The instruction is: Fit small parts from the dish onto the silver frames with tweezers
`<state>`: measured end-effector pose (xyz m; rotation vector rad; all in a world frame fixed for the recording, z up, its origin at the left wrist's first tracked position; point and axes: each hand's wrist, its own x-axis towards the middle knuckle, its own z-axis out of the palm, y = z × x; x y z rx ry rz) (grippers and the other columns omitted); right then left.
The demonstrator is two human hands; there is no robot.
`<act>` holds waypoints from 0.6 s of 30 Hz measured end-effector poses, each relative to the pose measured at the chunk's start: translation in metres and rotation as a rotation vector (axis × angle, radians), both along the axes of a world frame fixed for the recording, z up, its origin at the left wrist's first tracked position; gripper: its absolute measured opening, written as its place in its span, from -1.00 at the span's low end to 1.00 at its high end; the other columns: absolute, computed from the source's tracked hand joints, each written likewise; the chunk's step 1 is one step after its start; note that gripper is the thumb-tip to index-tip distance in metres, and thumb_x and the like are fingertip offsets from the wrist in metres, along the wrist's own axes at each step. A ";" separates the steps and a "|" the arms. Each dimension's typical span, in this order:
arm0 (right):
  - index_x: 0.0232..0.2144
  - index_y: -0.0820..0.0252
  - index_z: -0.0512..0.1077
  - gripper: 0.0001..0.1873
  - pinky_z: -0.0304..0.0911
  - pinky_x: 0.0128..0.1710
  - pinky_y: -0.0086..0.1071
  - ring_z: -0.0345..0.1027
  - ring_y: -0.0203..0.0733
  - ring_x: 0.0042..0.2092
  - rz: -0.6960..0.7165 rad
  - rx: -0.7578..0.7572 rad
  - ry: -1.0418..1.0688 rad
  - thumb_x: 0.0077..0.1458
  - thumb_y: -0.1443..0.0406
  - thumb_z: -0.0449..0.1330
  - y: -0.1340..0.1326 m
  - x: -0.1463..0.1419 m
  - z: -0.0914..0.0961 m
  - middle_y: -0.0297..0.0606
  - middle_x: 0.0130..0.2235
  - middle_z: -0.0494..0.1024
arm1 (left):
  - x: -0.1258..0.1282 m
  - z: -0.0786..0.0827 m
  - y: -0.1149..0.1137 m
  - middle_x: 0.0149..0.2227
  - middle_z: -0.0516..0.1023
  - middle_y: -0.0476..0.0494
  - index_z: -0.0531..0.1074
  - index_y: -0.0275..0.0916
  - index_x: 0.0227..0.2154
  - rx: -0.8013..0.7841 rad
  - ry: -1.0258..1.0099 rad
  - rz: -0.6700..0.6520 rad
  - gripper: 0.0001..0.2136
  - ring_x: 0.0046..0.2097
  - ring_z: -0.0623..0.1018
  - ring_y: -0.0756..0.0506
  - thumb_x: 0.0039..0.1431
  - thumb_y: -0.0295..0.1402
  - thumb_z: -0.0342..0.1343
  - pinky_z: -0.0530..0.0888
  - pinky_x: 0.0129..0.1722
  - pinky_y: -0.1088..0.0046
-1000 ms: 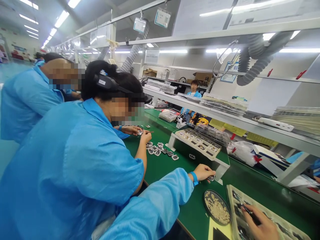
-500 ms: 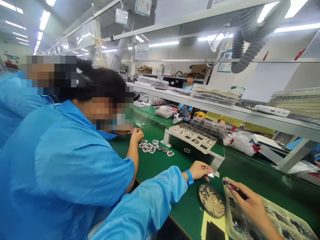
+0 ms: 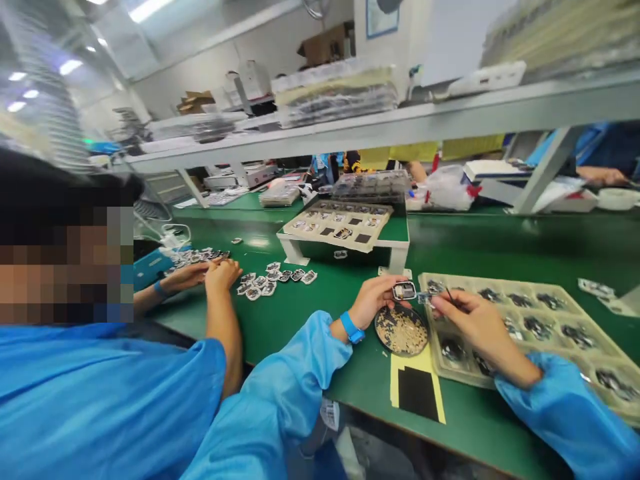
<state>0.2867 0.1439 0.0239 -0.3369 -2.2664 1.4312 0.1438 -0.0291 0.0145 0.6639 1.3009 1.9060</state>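
Note:
My left hand (image 3: 373,303), with a blue wrist strap, grips a small rounded-rectangular device housing (image 3: 404,291) with a pale rim, resembling a watch case. Close to its right side, my right hand (image 3: 470,320) is closed around dark tweezers (image 3: 451,298), only partly visible. A small shiny part (image 3: 426,297) shows at the fingertips of that hand, almost touching the housing; its kind I cannot make out. Below the two hands lies a round black dish (image 3: 379,337) of tiny beige pieces. Under my right hand is a translucent compartment tray (image 3: 435,375) holding dark, shiny parts.
A co-worker (image 3: 100,400) sits close on my left, hands together near several loose housings (image 3: 260,283). A raised stand (image 3: 400,248) bears a cream tray (image 3: 320,235). Black sheets (image 3: 417,392) on yellow paper (image 3: 395,383) lie at the front edge. A shelf (image 3: 350,137) spans the back.
My view has swung right and down. My right hand has come from over the compartment tray toward the left hand, bringing a small shiny part beside the housing.

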 end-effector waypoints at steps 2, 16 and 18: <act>-0.38 0.22 0.58 -0.54 0.33 -0.29 -0.31 0.45 -0.13 -0.33 0.050 -0.036 -0.020 0.09 -0.08 0.28 -0.006 0.002 0.006 -0.22 -0.39 0.63 | 0.003 0.002 -0.001 -0.10 0.63 -0.33 0.55 -0.36 0.01 0.009 0.019 -0.017 -0.51 -0.25 0.63 -0.13 0.11 -0.12 0.24 0.33 -0.42 0.55; -0.56 0.19 0.43 -0.55 0.08 -0.49 -0.39 0.18 -0.33 -0.53 0.031 -0.216 -0.065 0.09 -0.05 0.26 -0.019 0.000 0.009 -0.37 -0.56 0.42 | 0.013 -0.002 -0.003 -0.01 0.59 -0.27 0.49 -0.27 0.14 -0.006 0.172 -0.068 -0.49 -0.24 0.54 -0.07 0.11 -0.30 0.29 0.40 -0.30 0.49; -0.58 0.19 0.40 -0.54 0.03 -0.51 -0.39 0.13 -0.34 -0.55 0.018 -0.209 -0.073 0.09 -0.04 0.26 -0.018 0.000 0.009 -0.37 -0.58 0.40 | 0.013 -0.003 -0.002 -0.01 0.60 -0.27 0.49 -0.26 0.14 -0.006 0.173 -0.070 -0.51 -0.26 0.54 -0.06 0.13 -0.31 0.28 0.40 -0.30 0.49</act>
